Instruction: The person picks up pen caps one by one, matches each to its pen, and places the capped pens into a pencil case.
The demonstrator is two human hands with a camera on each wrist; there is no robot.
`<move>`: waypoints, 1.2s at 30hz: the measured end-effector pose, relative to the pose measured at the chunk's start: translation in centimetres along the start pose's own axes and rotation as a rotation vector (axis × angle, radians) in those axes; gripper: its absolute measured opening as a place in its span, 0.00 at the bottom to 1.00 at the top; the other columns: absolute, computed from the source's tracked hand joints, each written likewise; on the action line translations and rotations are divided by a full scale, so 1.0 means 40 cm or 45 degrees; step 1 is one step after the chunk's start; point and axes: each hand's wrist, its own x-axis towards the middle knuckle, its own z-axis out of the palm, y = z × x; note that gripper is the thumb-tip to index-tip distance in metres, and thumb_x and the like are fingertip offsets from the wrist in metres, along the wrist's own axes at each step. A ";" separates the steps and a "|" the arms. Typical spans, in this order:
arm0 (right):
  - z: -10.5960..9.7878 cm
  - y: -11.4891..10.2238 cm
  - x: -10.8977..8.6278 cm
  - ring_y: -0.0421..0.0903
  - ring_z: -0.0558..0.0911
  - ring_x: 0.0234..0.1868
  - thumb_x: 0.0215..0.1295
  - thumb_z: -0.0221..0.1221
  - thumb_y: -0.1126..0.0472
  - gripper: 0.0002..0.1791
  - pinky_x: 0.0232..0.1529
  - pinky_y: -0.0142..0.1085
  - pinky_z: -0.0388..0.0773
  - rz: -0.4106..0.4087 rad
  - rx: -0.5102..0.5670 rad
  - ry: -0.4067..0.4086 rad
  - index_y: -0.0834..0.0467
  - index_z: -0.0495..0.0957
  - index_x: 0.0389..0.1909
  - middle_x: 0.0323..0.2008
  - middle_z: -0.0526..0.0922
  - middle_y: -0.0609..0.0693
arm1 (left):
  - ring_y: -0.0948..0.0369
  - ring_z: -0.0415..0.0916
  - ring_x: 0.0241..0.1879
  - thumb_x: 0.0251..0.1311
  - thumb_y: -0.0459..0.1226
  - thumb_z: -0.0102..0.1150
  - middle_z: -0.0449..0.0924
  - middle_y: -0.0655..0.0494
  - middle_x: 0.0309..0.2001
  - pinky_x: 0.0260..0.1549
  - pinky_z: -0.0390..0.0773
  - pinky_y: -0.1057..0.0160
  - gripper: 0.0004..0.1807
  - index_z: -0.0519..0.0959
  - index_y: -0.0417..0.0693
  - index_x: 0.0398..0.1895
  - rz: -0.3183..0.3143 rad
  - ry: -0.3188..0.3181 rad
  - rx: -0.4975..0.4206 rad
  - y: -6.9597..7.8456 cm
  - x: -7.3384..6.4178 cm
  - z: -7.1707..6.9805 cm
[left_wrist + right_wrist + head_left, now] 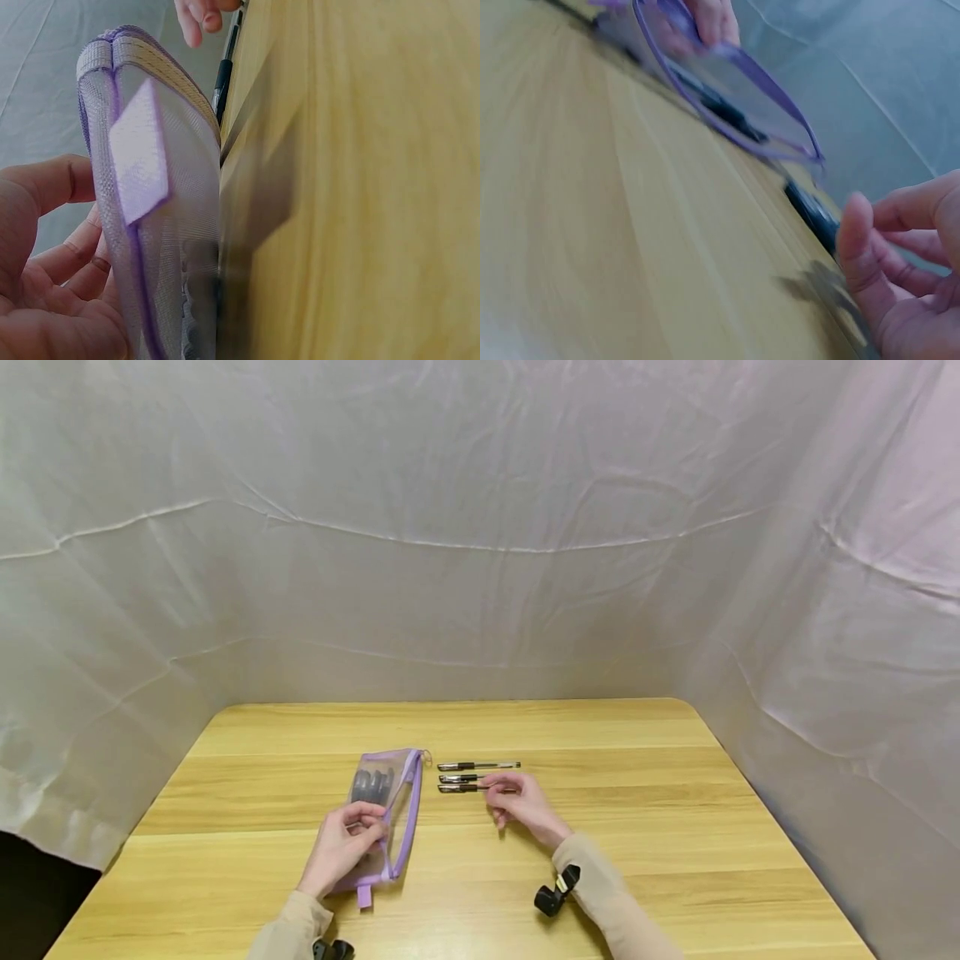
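Observation:
A see-through mesh pouch (375, 814) with purple trim lies on the table, its zipped side gaping toward the right. My left hand (347, 843) pinches the pouch's rim between thumb and fingers. Dark grey rounded items (371, 785) show inside the mesh. To the right of the pouch, black-capped pens lie in a row: a far pen (480, 766), a middle pen (459, 778) and a near pen (457, 788). Thumb and fingers of my right hand (525, 806) pinch the near pen around its right part, covering that end. In the right wrist view, a dark pen (814, 214) runs behind the thumb.
The wooden table (637, 827) has rounded far corners. Pale fabric (480, 593) hangs around its back and sides. A purple tab (364, 896) sticks out from the near end of the pouch. Black wrist cameras (557, 892) sit on both sleeves.

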 end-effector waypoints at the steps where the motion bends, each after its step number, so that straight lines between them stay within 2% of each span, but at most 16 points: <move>1: -0.013 0.002 0.000 0.38 0.76 0.23 0.67 0.57 0.72 0.22 0.23 0.27 0.79 -0.027 -0.018 0.033 0.76 0.69 0.60 0.32 0.79 0.48 | 0.66 0.79 0.24 0.58 0.26 0.62 0.83 0.49 0.32 0.28 0.86 0.66 0.11 0.81 0.30 0.45 -0.004 0.000 -0.003 -0.001 0.001 0.000; 5: -0.051 0.005 -0.001 0.37 0.77 0.22 0.65 0.61 0.70 0.22 0.26 0.26 0.79 -0.115 -0.054 0.172 0.78 0.72 0.57 0.33 0.80 0.50 | 0.66 0.79 0.24 0.58 0.25 0.62 0.83 0.48 0.32 0.29 0.86 0.66 0.11 0.81 0.29 0.45 -0.014 -0.006 -0.015 -0.003 0.003 0.000; 9: -0.068 -0.001 -0.001 0.38 0.79 0.25 0.62 0.65 0.71 0.22 0.29 0.26 0.80 -0.169 -0.060 0.294 0.78 0.74 0.55 0.33 0.82 0.51 | 0.66 0.79 0.24 0.58 0.25 0.62 0.82 0.49 0.32 0.28 0.86 0.66 0.11 0.80 0.29 0.45 -0.006 -0.008 -0.017 -0.004 0.004 0.000; 13: -0.073 -0.002 0.004 0.37 0.79 0.31 0.59 0.68 0.70 0.19 0.34 0.25 0.78 -0.201 -0.188 0.409 0.73 0.80 0.50 0.35 0.84 0.52 | 0.66 0.79 0.24 0.58 0.26 0.62 0.83 0.50 0.31 0.28 0.86 0.66 0.12 0.80 0.29 0.45 -0.006 -0.005 -0.017 -0.003 0.002 -0.002; 16: -0.077 0.001 0.006 0.37 0.76 0.33 0.57 0.69 0.69 0.16 0.35 0.25 0.74 -0.205 -0.310 0.477 0.69 0.83 0.47 0.36 0.84 0.55 | 0.66 0.79 0.25 0.58 0.26 0.63 0.83 0.50 0.32 0.29 0.86 0.66 0.13 0.80 0.29 0.46 -0.022 -0.006 -0.026 -0.002 0.000 -0.003; 21: -0.085 0.013 0.006 0.38 0.73 0.32 0.55 0.71 0.68 0.14 0.36 0.26 0.71 -0.253 -0.456 0.511 0.66 0.85 0.43 0.38 0.85 0.60 | 0.66 0.79 0.25 0.58 0.26 0.64 0.84 0.48 0.33 0.28 0.85 0.67 0.14 0.79 0.28 0.47 -0.031 -0.003 -0.039 -0.003 -0.001 -0.004; 27: -0.087 0.031 0.008 0.41 0.79 0.38 0.55 0.71 0.67 0.09 0.41 0.28 0.76 -0.402 -0.618 0.497 0.63 0.86 0.38 0.41 0.84 0.55 | 0.67 0.79 0.25 0.58 0.26 0.64 0.83 0.47 0.34 0.28 0.85 0.66 0.15 0.79 0.27 0.48 -0.024 -0.012 -0.052 -0.007 0.000 -0.005; 33: -0.082 0.024 0.021 0.49 0.81 0.44 0.56 0.72 0.66 0.09 0.47 0.33 0.77 -0.279 -0.618 0.493 0.61 0.87 0.38 0.43 0.82 0.56 | 0.67 0.78 0.25 0.58 0.26 0.64 0.83 0.48 0.34 0.28 0.85 0.67 0.15 0.79 0.28 0.48 -0.029 -0.012 -0.050 -0.006 0.000 -0.007; 36: -0.080 0.022 0.026 0.49 0.80 0.45 0.54 0.72 0.67 0.09 0.49 0.34 0.77 -0.241 -0.615 0.494 0.61 0.87 0.37 0.42 0.82 0.56 | 0.67 0.78 0.24 0.58 0.26 0.64 0.83 0.48 0.33 0.28 0.85 0.67 0.14 0.79 0.28 0.47 -0.030 -0.012 -0.055 -0.006 0.000 -0.008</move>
